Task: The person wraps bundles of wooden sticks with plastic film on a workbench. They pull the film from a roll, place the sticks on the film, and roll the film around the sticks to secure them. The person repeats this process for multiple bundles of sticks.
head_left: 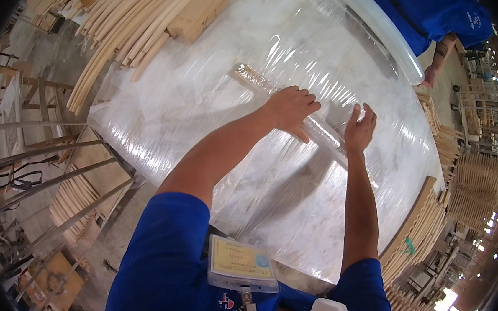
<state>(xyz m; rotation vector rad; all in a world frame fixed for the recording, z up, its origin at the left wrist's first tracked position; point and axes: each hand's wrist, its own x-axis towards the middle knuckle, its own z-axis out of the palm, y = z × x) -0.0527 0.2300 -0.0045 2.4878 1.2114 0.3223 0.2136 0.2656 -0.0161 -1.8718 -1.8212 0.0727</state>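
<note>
A long, narrow bundle (pixel 325 132) wrapped in clear plastic film lies slantwise on the film-covered table; what is inside is hard to make out. My left hand (pixel 292 111) lies across its middle, fingers curled over it and thumb on the near side. Just right of it, my right hand (pixel 360 128) is beside the bundle, thumb and fingers apart, holding nothing. Shiny, wrinkled clear film (pixel 325 83) spreads beneath and beyond both hands.
A co-worker in a blue shirt (pixel 425 4) stands at the far right, hands at the ends of a large film roll (pixel 376 23). Curved wooden strips (pixel 131 26) and a wooden block (pixel 198 15) lie far left. Stacked wooden parts (pixel 413 239) stand right; metal racks (pixel 42 156) stand left.
</note>
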